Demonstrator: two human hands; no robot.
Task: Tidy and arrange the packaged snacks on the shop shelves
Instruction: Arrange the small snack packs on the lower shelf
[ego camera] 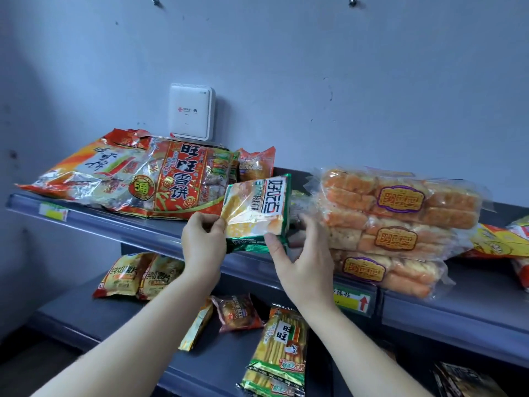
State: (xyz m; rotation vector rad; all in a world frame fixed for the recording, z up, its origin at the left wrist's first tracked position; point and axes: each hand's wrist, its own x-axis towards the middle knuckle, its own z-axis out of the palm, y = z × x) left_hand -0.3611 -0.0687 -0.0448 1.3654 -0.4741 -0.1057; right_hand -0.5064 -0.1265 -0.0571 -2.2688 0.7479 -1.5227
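Fingers [213,224] of the left hand [201,242] pinch the lower left corner of a green-edged snack packet [257,207]; the right hand [305,262] grips its lower right corner, thumb on the front. The packet sits tilted over the front edge of the top shelf [114,222], between a big red bag [177,181] and a stack of clear bags [395,219]. This looks like the placing step: next it wants laying flat in that gap, face up and square to the edge, without nudging either neighbour. The red bag reads 旺旺雪饼. The packet's large characters run sideways and I cannot read them surely. The clear bags carry gold labels with purple rims, too blurred to read. A price tag [353,300] shows a red arrow
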